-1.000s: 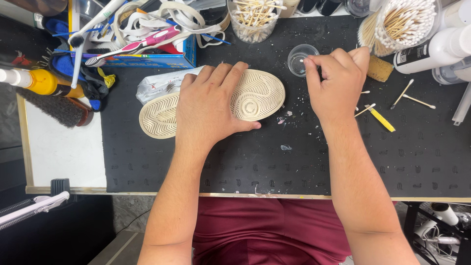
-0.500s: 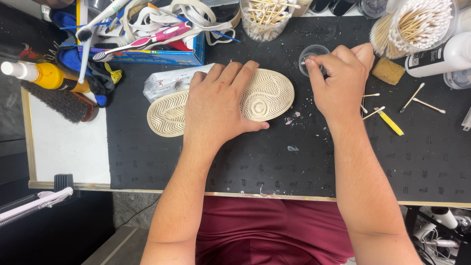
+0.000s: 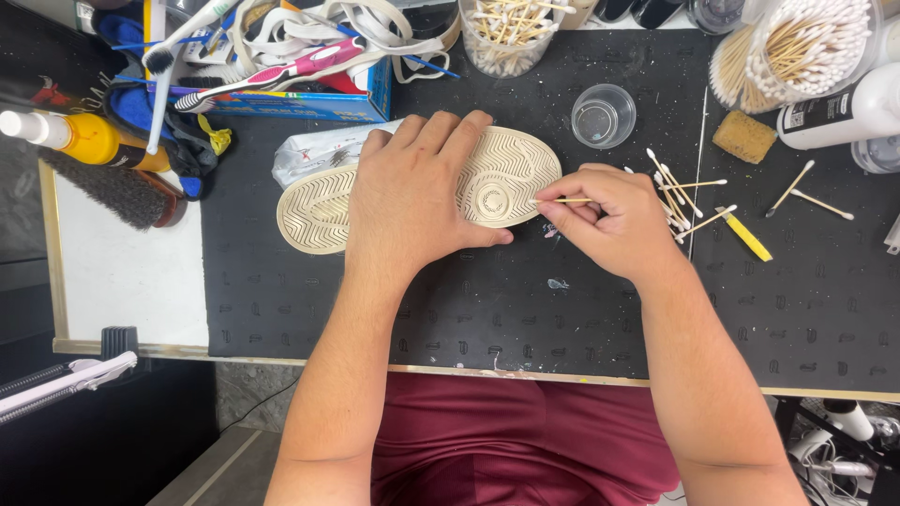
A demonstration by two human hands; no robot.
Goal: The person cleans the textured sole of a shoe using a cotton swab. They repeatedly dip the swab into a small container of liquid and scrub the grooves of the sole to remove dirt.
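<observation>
Two hands work on an upturned shoe (image 3: 319, 211) on the bench (image 3: 469, 309). Your left hand (image 3: 412, 201) lies flat on its sole, fingers spread. Your right hand (image 3: 614, 220) fingers pinch a swab (image 3: 562, 200), its tip touching the sole's toe end.

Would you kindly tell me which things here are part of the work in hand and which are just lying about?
In hand:
- left hand pressing on the upturned shoe sole
- right hand pinching a thin stick

Lying about:
- clear cup
- yellow sponge
- brush
- yellow spray bottle
- loose cotton swabs
</observation>
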